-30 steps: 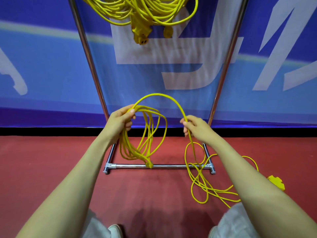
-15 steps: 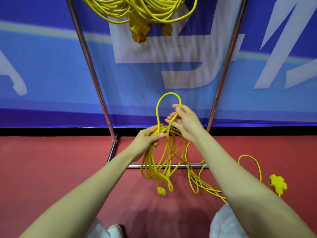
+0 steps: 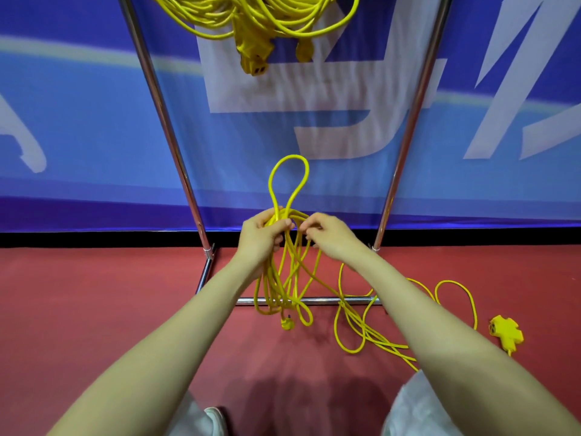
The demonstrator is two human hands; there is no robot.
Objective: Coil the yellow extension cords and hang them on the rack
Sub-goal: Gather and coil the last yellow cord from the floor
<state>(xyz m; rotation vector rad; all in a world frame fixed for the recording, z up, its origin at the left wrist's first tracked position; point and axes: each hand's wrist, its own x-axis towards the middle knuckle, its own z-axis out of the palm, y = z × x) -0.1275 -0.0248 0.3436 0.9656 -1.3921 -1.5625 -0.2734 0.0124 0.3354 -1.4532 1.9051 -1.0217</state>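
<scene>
My left hand point(image 3: 262, 234) grips a bundle of yellow extension cord loops point(image 3: 283, 278) that hang down to the floor, with the plug point(image 3: 287, 323) dangling at the bottom. One fresh loop point(image 3: 287, 174) stands up above the fist. My right hand point(image 3: 330, 236) is right beside the left, fingers curled round a strand at the bundle's top. The uncoiled rest of the cord point(image 3: 361, 328) trails over the red floor to a yellow multi-socket end point(image 3: 506, 333) at the right. A coiled yellow cord point(image 3: 251, 17) hangs from the chrome rack point(image 3: 163, 121) at the top.
The rack's two slanted chrome posts and its floor bar point(image 3: 314, 299) stand directly ahead. Behind is a blue banner wall point(image 3: 78, 121). My knees and a white shoe point(image 3: 217, 418) show at the bottom edge.
My right hand carried a new loop across to the left hand, and both hands now meet at the bundle's top. More cord has been drawn in from the floor.
</scene>
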